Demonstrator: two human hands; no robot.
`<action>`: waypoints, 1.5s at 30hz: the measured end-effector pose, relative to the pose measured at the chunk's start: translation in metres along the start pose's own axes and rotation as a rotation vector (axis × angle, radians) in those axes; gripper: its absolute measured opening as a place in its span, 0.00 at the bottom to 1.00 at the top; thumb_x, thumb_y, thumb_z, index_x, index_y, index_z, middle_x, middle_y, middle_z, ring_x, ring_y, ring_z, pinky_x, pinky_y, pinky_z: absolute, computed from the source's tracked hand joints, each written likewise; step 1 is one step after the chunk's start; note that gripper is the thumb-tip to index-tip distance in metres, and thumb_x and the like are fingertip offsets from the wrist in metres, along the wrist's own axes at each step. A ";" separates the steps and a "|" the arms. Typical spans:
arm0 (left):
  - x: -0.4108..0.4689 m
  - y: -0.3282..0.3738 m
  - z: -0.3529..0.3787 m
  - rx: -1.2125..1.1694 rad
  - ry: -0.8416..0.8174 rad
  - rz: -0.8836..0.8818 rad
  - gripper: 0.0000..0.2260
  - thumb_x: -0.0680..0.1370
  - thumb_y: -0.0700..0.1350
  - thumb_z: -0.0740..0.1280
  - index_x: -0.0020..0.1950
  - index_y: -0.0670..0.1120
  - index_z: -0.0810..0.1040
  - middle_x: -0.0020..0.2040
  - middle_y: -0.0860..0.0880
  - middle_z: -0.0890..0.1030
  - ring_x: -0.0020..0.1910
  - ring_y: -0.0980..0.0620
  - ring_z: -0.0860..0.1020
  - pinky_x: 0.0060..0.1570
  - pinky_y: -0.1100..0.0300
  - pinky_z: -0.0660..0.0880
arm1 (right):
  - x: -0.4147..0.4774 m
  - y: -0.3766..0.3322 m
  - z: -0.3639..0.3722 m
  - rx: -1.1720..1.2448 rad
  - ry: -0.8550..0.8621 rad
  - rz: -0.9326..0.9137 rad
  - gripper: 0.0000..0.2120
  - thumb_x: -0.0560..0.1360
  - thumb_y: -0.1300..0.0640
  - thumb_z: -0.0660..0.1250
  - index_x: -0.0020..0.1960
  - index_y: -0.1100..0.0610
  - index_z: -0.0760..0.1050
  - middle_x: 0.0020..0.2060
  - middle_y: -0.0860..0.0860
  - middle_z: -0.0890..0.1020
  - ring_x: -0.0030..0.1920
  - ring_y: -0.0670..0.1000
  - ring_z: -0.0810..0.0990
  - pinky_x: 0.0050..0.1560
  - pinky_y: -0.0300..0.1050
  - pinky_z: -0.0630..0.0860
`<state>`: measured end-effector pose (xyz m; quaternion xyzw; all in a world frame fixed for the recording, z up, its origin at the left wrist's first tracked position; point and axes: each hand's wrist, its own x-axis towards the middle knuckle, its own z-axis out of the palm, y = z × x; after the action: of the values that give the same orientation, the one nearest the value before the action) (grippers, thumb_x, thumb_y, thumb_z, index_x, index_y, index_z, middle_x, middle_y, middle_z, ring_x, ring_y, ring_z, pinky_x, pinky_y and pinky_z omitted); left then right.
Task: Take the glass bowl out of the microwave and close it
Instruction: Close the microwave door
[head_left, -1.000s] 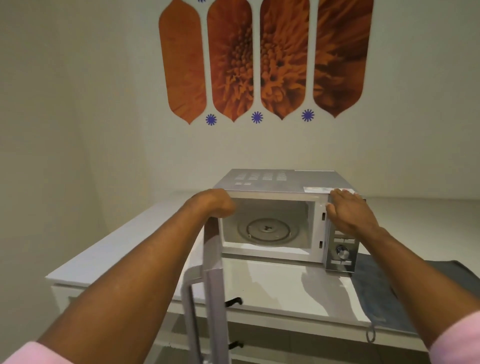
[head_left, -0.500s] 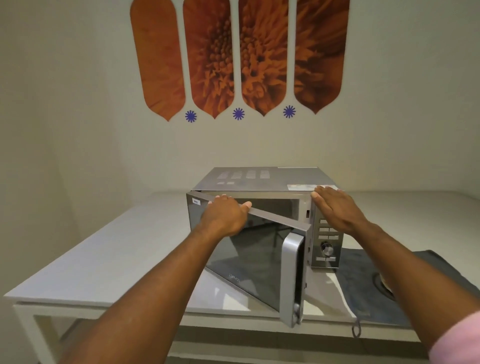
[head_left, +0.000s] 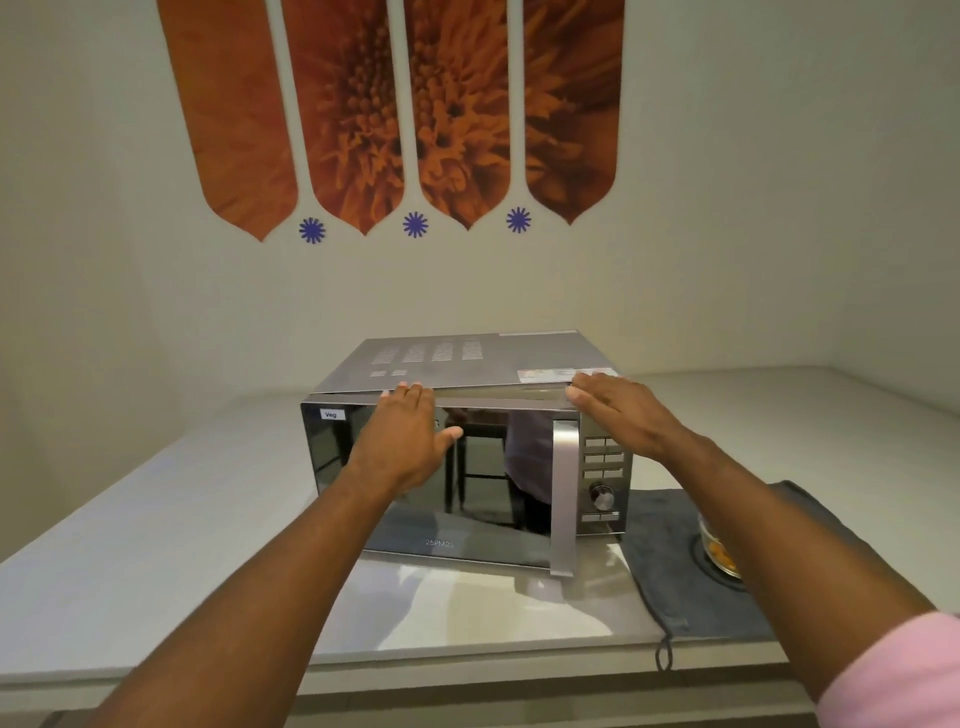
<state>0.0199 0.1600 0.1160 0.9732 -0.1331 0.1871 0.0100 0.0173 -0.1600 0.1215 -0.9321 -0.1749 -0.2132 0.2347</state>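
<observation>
The silver microwave (head_left: 483, 358) stands on the white table, its dark mirrored door (head_left: 488, 499) swung nearly flat against the front. My left hand (head_left: 402, 439) lies flat on the upper part of the door, fingers spread. Resting palm down on the microwave's top right corner above the control panel is my right hand (head_left: 618, 410). The glass bowl (head_left: 714, 551) with orange food sits on a grey cloth to the right of the microwave, mostly hidden behind my right forearm.
The grey cloth (head_left: 670, 561) reaches the white table's front edge (head_left: 467, 660). A wall with orange flower panels (head_left: 405, 114) rises behind the microwave. Bare table surface (head_left: 156, 530) spreads to the left.
The door has swung from wide open to almost flush with the microwave front under my left hand. My right hand has stayed on the top right corner.
</observation>
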 end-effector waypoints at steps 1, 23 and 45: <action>0.002 -0.002 0.001 0.012 -0.002 0.013 0.37 0.85 0.64 0.54 0.85 0.39 0.55 0.86 0.38 0.59 0.86 0.40 0.55 0.85 0.45 0.50 | 0.001 0.000 0.000 -0.018 0.020 0.000 0.28 0.84 0.36 0.53 0.63 0.55 0.80 0.59 0.54 0.85 0.60 0.56 0.81 0.64 0.60 0.76; 0.027 -0.014 0.025 0.014 0.099 0.060 0.40 0.82 0.68 0.58 0.84 0.41 0.60 0.84 0.41 0.64 0.84 0.42 0.60 0.84 0.46 0.53 | 0.024 -0.005 0.021 -0.333 0.215 0.106 0.14 0.84 0.47 0.63 0.53 0.52 0.85 0.47 0.53 0.88 0.49 0.57 0.84 0.52 0.49 0.79; 0.028 -0.013 0.029 0.064 0.092 0.054 0.41 0.82 0.69 0.56 0.85 0.42 0.57 0.85 0.40 0.61 0.85 0.41 0.58 0.84 0.45 0.51 | 0.021 -0.021 0.025 -0.444 0.237 0.166 0.09 0.81 0.59 0.67 0.50 0.54 0.86 0.43 0.54 0.88 0.46 0.57 0.85 0.53 0.49 0.79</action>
<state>0.0590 0.1629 0.0996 0.9595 -0.1525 0.2359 -0.0199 0.0343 -0.1256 0.1196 -0.9405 -0.0182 -0.3340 0.0597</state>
